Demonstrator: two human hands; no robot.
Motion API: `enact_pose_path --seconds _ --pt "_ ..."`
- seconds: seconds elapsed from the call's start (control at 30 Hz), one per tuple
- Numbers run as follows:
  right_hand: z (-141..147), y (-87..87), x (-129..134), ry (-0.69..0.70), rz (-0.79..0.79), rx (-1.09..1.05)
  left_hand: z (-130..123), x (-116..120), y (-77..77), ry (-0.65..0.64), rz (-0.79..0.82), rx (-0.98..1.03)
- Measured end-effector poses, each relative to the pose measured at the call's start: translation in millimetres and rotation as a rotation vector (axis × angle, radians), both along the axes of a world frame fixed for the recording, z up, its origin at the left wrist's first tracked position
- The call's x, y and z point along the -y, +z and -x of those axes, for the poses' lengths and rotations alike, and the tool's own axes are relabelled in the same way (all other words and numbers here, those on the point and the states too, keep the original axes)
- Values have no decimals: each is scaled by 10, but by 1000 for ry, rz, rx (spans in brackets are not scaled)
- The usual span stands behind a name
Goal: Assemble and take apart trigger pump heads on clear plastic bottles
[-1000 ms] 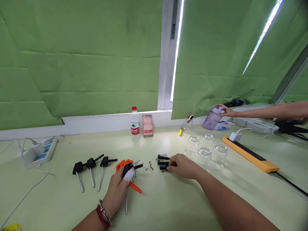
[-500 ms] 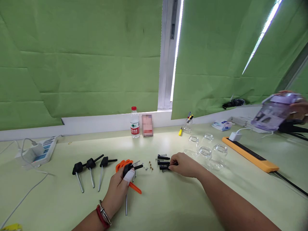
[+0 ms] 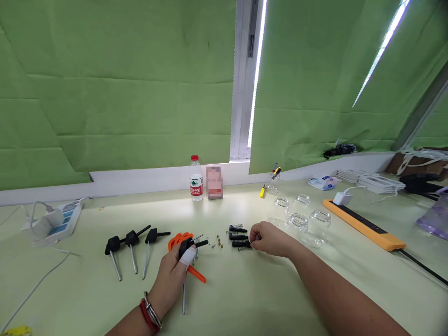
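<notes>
My left hand point(image 3: 172, 275), with white tape round its thumb, is closed round a black plastic head point(image 3: 187, 246) with a black peg and a metal rod pointing down. Orange plastic handles point(image 3: 196, 274) lie beneath and behind it. My right hand point(image 3: 268, 240) is pinched at the right end of a black plastic sleeve point(image 3: 240, 243), the nearest of several lying with springs point(image 3: 238, 226). Small brass pieces point(image 3: 219, 240) sit between my hands. To the left stand three black-headed parts with metal rods point(image 3: 133, 252).
Glass jars point(image 3: 319, 228) stand right of my right forearm, near an orange power strip point(image 3: 364, 225). A water bottle point(image 3: 196, 179) is at the back wall. A white socket strip point(image 3: 66, 221) with cables lies at left. A purple jug point(image 3: 434, 217) rests at the right edge.
My right hand has shifted slightly right, showing more of the sleeve's end. The purple jug, held by another person's hand before, is lower and further right. My left hand stays put.
</notes>
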State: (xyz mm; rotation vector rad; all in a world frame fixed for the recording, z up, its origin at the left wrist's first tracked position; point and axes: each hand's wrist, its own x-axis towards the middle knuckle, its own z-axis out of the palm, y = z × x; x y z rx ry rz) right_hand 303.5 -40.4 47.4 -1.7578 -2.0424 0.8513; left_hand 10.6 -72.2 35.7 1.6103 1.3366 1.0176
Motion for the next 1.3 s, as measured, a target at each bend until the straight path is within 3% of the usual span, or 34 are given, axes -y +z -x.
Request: enact_pose_path --seconds 0.9,1.0,1.13,1.3 --pt "-21 -9 -21 -57 88 -108 1 -2 -11 5 -4 4" --pt "41 106 100 49 139 -123 -2 -10 -12 8 0 11" --pt "189 251 322 302 215 -39 1 -25 -27 1 1 18" --pt "308 260 425 316 119 231 -1 -24 -22 5 -31 1"
